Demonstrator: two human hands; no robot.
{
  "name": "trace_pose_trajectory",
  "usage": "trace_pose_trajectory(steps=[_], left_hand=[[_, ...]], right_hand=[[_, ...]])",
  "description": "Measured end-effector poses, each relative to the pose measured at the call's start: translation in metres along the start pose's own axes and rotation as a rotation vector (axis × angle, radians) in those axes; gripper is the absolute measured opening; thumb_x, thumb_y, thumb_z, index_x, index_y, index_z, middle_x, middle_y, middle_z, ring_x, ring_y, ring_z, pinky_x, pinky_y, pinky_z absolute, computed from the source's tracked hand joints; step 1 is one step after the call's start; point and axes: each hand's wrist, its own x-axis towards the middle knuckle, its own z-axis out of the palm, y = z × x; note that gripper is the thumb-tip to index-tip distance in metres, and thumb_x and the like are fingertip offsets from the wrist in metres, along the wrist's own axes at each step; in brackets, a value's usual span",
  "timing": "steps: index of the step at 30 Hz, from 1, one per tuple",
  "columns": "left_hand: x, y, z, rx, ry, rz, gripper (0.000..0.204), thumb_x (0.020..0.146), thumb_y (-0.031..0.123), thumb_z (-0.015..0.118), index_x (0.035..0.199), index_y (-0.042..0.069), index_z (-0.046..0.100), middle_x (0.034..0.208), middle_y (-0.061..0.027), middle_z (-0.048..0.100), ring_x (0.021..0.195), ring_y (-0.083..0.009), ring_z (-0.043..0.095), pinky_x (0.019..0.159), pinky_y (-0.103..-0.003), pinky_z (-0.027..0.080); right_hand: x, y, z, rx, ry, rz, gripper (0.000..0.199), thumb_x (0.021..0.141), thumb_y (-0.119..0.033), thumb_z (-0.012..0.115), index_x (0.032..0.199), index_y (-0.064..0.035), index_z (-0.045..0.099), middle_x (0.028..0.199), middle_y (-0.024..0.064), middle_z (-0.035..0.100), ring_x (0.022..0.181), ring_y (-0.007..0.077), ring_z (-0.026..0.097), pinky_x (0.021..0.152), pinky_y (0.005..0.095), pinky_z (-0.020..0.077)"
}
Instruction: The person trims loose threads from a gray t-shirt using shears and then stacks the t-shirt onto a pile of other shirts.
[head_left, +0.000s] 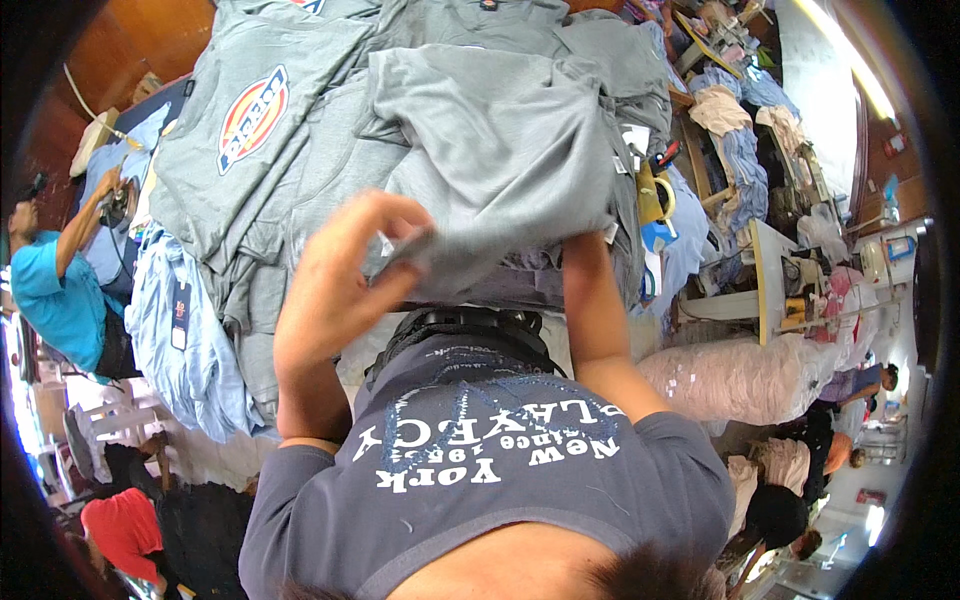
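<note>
at least four grey shirts (490,140), two wearer's forearms (592,300), one turquoise-shirted co-worker (62,308), one red-shirted co-worker (122,530)

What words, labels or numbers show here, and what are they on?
I won't copy wording, but it stands here:
Oval badge, grey shirt: bold lettering.
Person's dark T-shirt: white and blue words, plus numbers.
Dark hang tag, light-blue garment: too small.
White tag beside the lifted grey garment: too small.

Lettering (488,443) on dark shirt (640,485), logo (252,120) on grey shirt (235,203)
</note>
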Motion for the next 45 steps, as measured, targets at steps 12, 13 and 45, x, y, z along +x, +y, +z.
trace_pose_trajectory(steps=[12,13,45], left_hand=[[0.015,-0.104,0.155,0.342,0.409,0.281,0.028,0.079,0.014,0.054,0.105,0.003,0.054,0.106,-0.0128,0.054,0.095,-0.0240,0.052,0.077,-0.036,0.041],[0.011,-0.114,0.159,0.385,0.345,0.320,0.028,0.079,0.014,0.053,0.105,0.003,0.053,0.106,-0.0128,0.054,0.095,-0.0239,0.052,0.077,-0.036,0.041],[0.034,-0.008,-0.018,-0.173,-1.037,-0.346,0.045,0.088,0.028,0.040,0.123,0.001,0.036,0.113,-0.0131,0.051,0.098,-0.0211,0.053,0.080,-0.029,0.043]], right_hand=[[0.004,-0.039,0.014,-0.083,-0.072,-0.183,0.025,0.079,-0.018,0.051,0.098,-0.0025,0.057,0.096,0.0171,0.057,0.089,0.0323,0.054,0.078,0.0364,0.0431],[-0.016,-0.040,0.020,-0.212,-0.225,-0.188,0.025,0.079,-0.018,0.050,0.098,-0.0025,0.057,0.096,0.0170,0.057,0.089,0.0321,0.054,0.078,0.0364,0.0431],[-0.068,-0.073,-0.005,-0.596,-0.687,-0.198,0.031,0.082,-0.027,0.046,0.097,-0.0026,0.057,0.095,0.0139,0.058,0.089,0.0259,0.055,0.079,0.0354,0.0428]])
